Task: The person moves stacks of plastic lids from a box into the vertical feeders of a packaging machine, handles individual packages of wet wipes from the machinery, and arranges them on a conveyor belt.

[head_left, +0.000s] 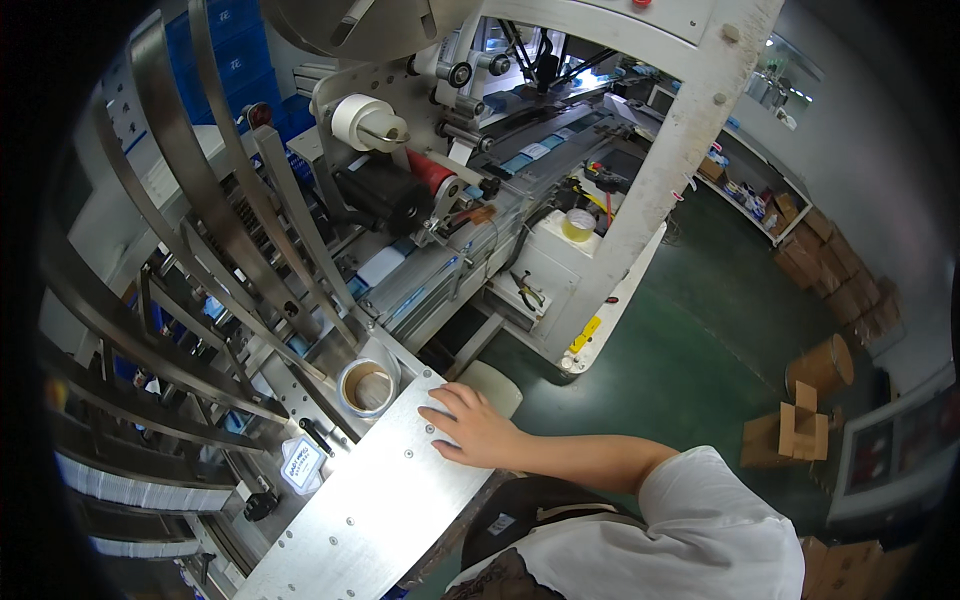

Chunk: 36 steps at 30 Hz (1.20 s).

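Observation:
My right hand [474, 428] lies palm down on a bare silver metal plate [370, 490], its fingers spread apart and nothing held. The plate runs along the front of a machine and has several screws in it. A roll of tape [368, 388] with a brown core rests just left of the hand, by the plate's far edge. Farther left, beside the plate, is a small white packet or card with a blue border [302, 464]. My left hand is out of view.
Curved metal rails [190, 170] rise on the left, above stacks of white cards [150, 488]. A conveyor [440, 290] runs away beneath rollers and a black motor [385, 195]. Pliers [527, 292] and a yellowish tape roll [578, 225] sit on the machine's side. Cardboard boxes [785, 435] stand at right.

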### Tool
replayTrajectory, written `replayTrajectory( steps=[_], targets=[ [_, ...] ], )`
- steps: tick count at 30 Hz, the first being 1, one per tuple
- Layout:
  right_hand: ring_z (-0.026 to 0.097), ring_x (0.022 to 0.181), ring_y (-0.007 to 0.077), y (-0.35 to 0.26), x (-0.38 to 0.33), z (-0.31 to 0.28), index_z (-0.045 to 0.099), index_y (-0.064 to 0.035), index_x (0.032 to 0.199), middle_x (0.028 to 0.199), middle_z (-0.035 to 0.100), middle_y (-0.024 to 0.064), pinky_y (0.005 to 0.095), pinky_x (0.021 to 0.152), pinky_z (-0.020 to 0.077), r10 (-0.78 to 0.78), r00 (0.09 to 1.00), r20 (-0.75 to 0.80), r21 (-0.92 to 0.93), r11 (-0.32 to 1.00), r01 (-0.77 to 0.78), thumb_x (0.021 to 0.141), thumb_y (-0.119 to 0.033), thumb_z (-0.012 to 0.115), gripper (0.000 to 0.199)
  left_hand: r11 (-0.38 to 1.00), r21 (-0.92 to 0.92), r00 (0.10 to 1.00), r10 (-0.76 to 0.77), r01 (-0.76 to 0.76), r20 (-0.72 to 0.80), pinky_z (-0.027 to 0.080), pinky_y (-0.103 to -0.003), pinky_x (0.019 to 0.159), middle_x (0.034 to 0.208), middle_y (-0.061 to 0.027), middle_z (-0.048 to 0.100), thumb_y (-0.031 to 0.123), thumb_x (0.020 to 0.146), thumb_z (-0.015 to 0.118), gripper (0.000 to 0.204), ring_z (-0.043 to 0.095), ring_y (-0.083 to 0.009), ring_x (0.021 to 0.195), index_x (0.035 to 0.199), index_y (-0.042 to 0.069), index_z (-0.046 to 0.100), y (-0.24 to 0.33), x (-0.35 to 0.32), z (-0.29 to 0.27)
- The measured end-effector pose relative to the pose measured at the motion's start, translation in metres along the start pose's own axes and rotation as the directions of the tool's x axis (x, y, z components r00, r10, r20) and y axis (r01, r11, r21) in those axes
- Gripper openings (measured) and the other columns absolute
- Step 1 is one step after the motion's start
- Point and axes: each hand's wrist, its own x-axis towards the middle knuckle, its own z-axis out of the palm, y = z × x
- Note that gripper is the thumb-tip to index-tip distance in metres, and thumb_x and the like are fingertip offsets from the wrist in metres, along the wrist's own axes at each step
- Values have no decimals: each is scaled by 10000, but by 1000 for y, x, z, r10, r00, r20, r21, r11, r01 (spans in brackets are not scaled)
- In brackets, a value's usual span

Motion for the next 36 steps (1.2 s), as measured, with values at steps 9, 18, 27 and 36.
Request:
replayTrajectory(
  steps=[9, 18, 27, 36],
  targets=[
    [368, 1218, 346, -1, 2, 1, 531, -41, 1206, 1258, 429, 165, 456, 943, 384, -14, 1000, -3, 13, 1000, 14, 777, -260, 662, 500, 979, -109, 983, -161, 170, 91, 465, -422, 539, 781, -139, 576, 588, 841, 566, 548, 578, -313, 627, 929, 47, 582, -3, -5, 7],
    [365, 1224, 344, -1, 2, 1, 533, -43, 1204, 1258, 423, 161, 458, 937, 389, -18, 1000, -1, 6, 1000, 18, 776, -255, 664, 495, 985, -64, 979, -149, 159, 137, 469, -423, 586, 821, -120, 576, 628, 845, 521, 564, 582, -307, 680, 936, 76, 591, -6, -6, 10],
    [347, 1228, 351, 1, 1, 1, 509, -60, 1247, 1288, 409, 170, 453, 984, 388, -8, 999, 44, -10, 1000, 8, 802, -275, 651, 514, 990, -13, 981, -139, 142, 135, 470, -422, 604, 839, -115, 569, 634, 851, 501, 568, 581, -306, 697, 965, 85, 589, -4, -6, 9],
    [354, 1226, 346, 0, 1, 1, 522, -40, 1212, 1264, 413, 162, 457, 951, 382, -17, 1000, 8, 6, 1000, 17, 792, -261, 652, 491, 982, -54, 971, -170, 182, 169, 468, -426, 628, 860, -118, 571, 631, 848, 508, 560, 581, -310, 737, 968, 91, 591, -3, -5, 7]
  ],
)
